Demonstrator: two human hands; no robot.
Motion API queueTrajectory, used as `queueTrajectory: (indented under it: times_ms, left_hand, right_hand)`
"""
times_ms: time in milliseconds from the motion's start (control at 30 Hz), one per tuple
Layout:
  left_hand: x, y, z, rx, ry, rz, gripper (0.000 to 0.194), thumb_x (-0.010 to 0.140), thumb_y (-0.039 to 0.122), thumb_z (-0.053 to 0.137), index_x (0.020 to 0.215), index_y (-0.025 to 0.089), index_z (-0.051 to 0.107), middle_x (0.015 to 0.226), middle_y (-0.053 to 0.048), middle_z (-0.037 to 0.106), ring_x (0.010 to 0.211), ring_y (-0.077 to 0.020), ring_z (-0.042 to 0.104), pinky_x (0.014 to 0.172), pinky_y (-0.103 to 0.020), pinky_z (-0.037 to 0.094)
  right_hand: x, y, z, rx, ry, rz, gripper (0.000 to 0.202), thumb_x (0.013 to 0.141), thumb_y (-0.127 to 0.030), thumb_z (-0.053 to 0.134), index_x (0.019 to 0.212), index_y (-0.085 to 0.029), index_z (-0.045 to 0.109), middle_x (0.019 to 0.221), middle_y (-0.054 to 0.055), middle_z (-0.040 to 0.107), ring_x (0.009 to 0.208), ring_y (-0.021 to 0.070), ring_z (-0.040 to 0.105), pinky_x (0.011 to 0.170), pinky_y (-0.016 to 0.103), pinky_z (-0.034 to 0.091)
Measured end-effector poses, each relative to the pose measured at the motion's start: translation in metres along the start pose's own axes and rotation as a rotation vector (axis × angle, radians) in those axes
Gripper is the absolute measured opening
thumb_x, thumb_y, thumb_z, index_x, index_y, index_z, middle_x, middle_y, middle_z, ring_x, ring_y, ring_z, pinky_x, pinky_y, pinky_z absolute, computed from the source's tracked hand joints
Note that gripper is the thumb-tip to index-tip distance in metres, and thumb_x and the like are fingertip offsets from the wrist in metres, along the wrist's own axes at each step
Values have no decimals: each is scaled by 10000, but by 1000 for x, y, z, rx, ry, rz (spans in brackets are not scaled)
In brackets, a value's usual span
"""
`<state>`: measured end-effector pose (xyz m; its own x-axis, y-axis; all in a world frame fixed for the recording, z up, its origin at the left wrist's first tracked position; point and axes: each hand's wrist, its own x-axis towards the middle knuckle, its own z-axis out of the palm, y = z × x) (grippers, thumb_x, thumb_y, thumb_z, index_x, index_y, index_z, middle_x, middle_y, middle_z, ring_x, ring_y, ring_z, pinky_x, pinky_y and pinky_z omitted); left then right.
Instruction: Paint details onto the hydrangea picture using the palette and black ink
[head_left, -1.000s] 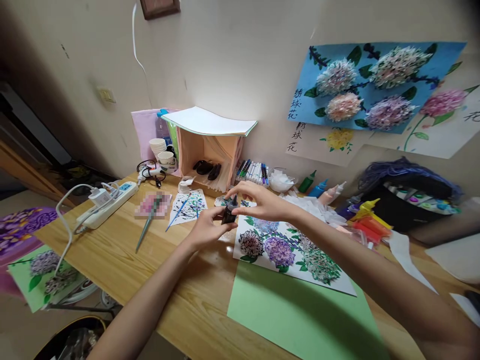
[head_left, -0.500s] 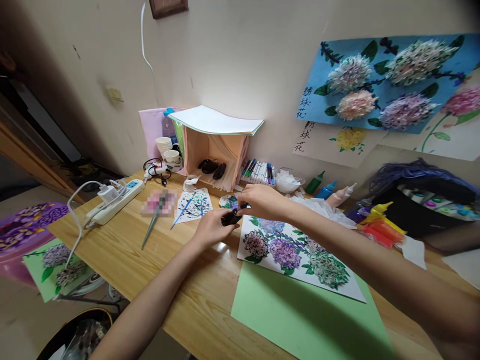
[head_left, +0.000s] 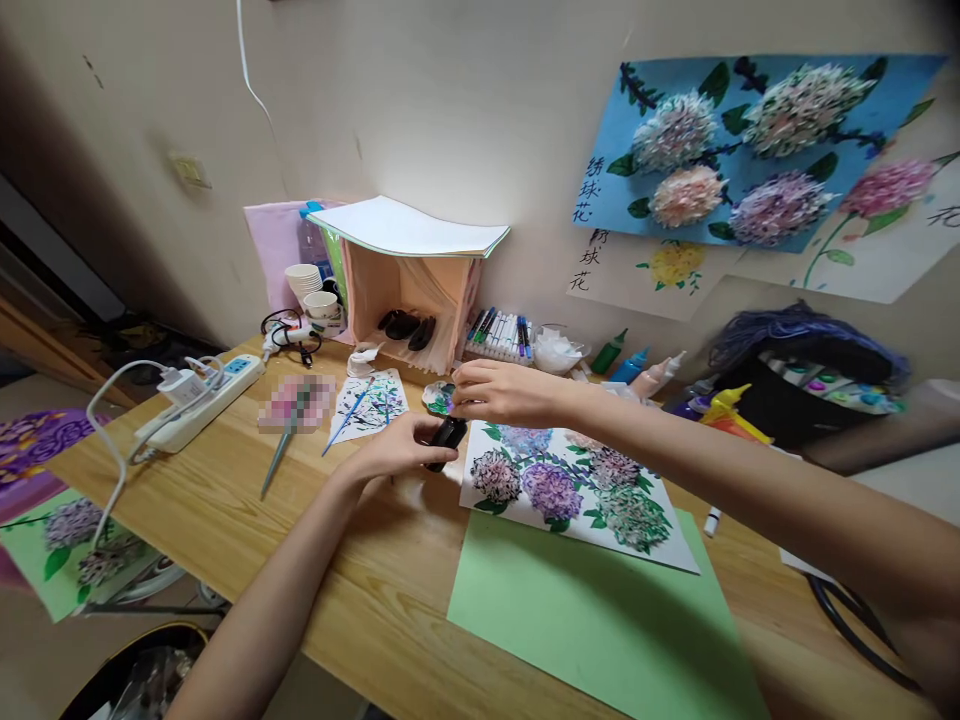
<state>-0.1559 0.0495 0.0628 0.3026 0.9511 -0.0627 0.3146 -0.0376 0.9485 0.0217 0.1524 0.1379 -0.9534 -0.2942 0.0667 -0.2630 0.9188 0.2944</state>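
Note:
My left hand (head_left: 397, 447) is wrapped round a small black bottle (head_left: 448, 443), holding it tilted just above the wood. Close over the bottle's top end is my right hand (head_left: 491, 393), its fingers pinched together; what they hold, if anything, is hidden. Beyond the hands lies a small paint-stained palette (head_left: 437, 397). Under my right forearm is a white sheet with several textured hydrangeas (head_left: 555, 492), resting partly on a green sheet (head_left: 577, 630).
A pink open box (head_left: 360, 300) with dark sandals stands behind. Paintbrushes (head_left: 349, 415) lie on splattered paper to the left, near a power strip (head_left: 202, 405). Markers (head_left: 501, 333), a bowl of white tissue (head_left: 556, 352) and paint bottles (head_left: 609, 352) line the wall.
My right hand has lifted slightly off the bottle's top, and the bottle appears more upright in my left hand. The whole view has shifted a little to the right.

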Motion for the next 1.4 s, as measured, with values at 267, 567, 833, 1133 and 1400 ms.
queueTrajectory:
  times_ms: [267,567,833,1133,1400]
  left_hand:
    - [-11,-1,-16,-11,-294,-75,246,680,330,688,878,185,707,871,-51,712,796,-202,646,715,-293,476]
    - [-1,1,-5,77,213,79,304,611,200,711,915,184,713,946,-61,708,911,-217,634,878,-370,456]
    - [-4,3,-8,105,277,136,301,610,168,717,910,193,715,928,-54,708,886,-207,638,868,-385,474]
    - [-35,7,-50,-148,539,235,320,673,331,738,936,155,686,923,-79,710,875,-224,662,785,-337,521]
    - [-55,-31,-80,-324,1004,324,393,665,381,745,969,144,670,917,-82,717,875,-204,664,837,-329,501]
  right_hand:
    - [-25,16,-5,-35,121,226,333,934,-152,323,1155,-213,565,1140,66,611,1108,207,472,949,441,385]
    - [-24,55,79,-23,-301,717,217,824,-175,497,798,-78,690,831,170,664,804,224,576,682,312,372]
    - [-6,62,100,13,-402,766,185,792,-201,560,812,-92,708,829,188,697,832,263,619,658,315,419]
    - [60,12,76,103,-195,439,149,858,-202,515,838,-166,657,827,95,675,855,196,574,671,283,417]
    - [103,-8,111,-15,12,-272,222,891,-88,426,758,-100,603,765,88,606,765,174,512,646,300,390]
